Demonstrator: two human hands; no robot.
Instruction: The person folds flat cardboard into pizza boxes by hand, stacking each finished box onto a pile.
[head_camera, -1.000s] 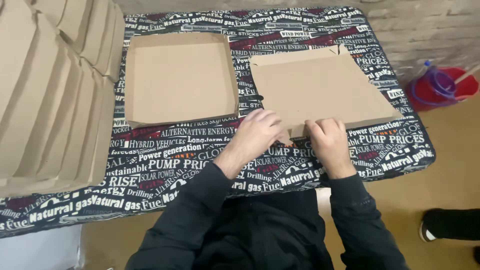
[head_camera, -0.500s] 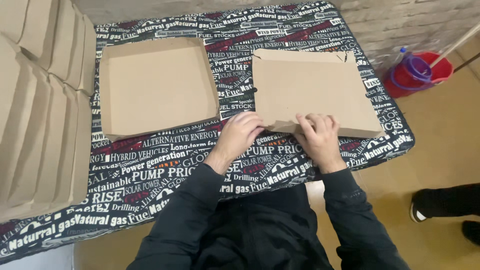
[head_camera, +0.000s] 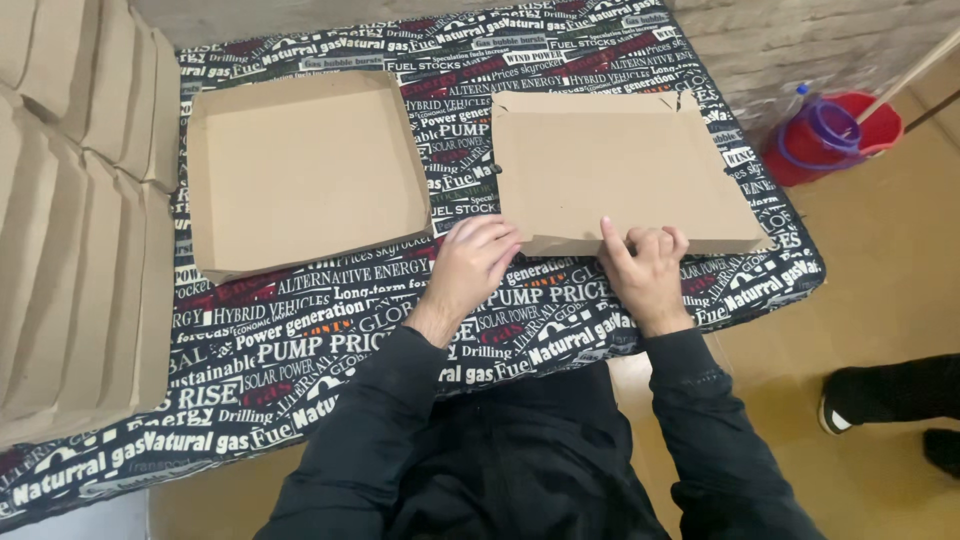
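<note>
A flat brown cardboard box piece (head_camera: 615, 165) lies on the right half of the table with its near flap folded. My left hand (head_camera: 470, 265) rests on the table at the piece's near left corner, fingers curled against its edge. My right hand (head_camera: 645, 262) presses on the near edge, thumb up and fingers bent over the flap. A second cardboard tray (head_camera: 300, 165) with raised sides lies open to the left, apart from both hands.
The table wears a black cloth (head_camera: 300, 340) printed with lettering. Stacks of folded cardboard boxes (head_camera: 70, 220) fill the left side. A red bucket (head_camera: 835, 135) with a mop stands on the floor at right. Another person's dark shoe (head_camera: 880, 395) shows at the right edge.
The view has shifted, so the table and boxes sit a little further left and lower. Both hands stay at the near edge of the right cardboard piece, the right hand's fingers curling more over the flap.
</note>
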